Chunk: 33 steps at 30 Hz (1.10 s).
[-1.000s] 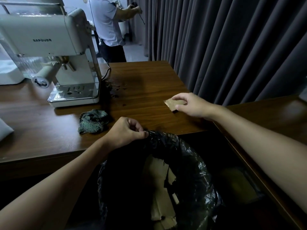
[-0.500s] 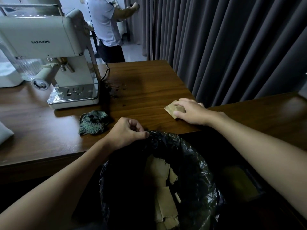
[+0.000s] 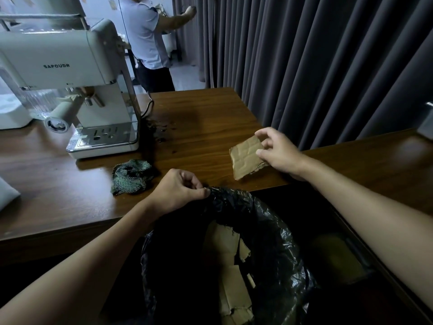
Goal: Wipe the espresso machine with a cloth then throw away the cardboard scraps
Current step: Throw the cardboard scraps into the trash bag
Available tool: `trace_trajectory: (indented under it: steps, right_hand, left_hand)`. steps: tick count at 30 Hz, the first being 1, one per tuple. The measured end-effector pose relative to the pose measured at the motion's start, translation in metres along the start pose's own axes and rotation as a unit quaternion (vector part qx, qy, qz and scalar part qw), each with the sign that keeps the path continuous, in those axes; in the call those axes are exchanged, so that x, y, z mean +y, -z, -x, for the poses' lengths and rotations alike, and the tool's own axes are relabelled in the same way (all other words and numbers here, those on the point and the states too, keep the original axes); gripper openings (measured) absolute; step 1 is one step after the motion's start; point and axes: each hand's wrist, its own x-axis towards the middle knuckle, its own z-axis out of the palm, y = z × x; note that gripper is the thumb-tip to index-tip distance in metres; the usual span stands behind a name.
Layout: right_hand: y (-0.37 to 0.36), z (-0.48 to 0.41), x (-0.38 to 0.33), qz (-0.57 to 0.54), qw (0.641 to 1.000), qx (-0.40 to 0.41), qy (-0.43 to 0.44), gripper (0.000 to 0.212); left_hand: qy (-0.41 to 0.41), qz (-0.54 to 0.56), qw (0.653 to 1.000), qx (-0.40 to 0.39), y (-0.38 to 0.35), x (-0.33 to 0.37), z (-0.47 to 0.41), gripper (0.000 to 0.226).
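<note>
One scrap (image 3: pixel 246 158): right hand (image 3: pixel 278 152) pinches it, carry it over the bag (image 3: pixel 276 219)
bag rim: left hand (image 3: pixel 178 191) grips it, hold it wide

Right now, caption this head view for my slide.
Right hand pinches a brown cardboard scrap while left hand grips black bin bag.

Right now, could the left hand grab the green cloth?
Probably yes: the cloth lies on the table just beside the left hand, nothing between, but that hand must first let go of the trash bag rim.
</note>
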Motion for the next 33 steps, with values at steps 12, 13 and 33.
trace_trajectory:
  steps: [12,13,33]
  right_hand:
    - [-0.012,0.110,-0.041,-0.032,0.996,-0.080,0.010,0.024]
    - [-0.017,0.116,-0.039,-0.005,0.999,-0.050,0.001,0.025]
    - [0.028,0.293,0.011,0.010,0.959,0.127,-0.253,0.045]
  left_hand:
    - [0.000,0.032,0.999,-0.018,0.005,0.003,0.001,0.018]
    - [0.005,0.048,0.999,-0.023,0.006,0.004,0.001,0.018]
    - [-0.193,-0.071,0.933,-0.295,-0.085,0.112,0.010,0.009]
